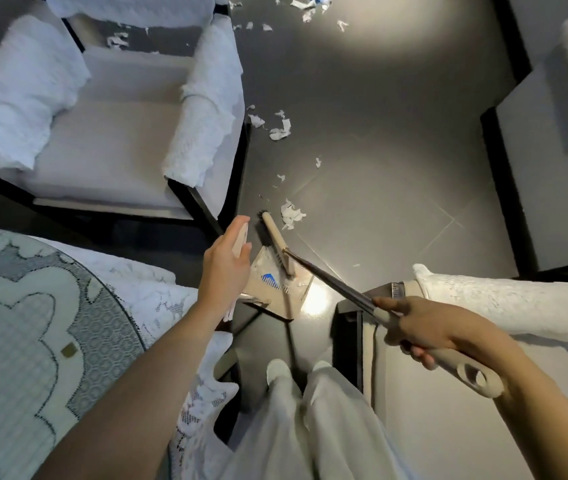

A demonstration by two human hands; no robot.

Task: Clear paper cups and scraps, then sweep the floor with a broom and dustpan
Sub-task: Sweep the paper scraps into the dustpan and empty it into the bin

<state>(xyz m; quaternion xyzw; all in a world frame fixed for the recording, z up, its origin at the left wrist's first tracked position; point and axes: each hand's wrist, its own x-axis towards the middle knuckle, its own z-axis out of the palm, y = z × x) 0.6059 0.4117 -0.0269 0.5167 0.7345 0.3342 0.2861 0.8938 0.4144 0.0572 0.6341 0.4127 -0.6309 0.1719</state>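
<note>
My right hand (417,329) grips the beige handle of a broom whose dark shaft (324,280) slants down to the beige brush head (277,242). The brush head lies over the mouth of a beige dustpan (301,289) on the dark floor, with white and blue scraps inside it. My left hand (223,271) holds the dustpan's upright beige handle (241,237). A crumpled white paper scrap (291,214) lies just beyond the brush. More torn scraps (280,128) lie farther out by the armchair's corner, and another scatter of scraps (305,10) at the top.
A white armchair (109,133) with black legs stands at the upper left, with scraps behind it. A round table with a lace cloth (33,323) is at the lower left. More white seats (552,150) flank the right; one chair (483,299) sits beside my right hand. My feet (296,370) are below the dustpan.
</note>
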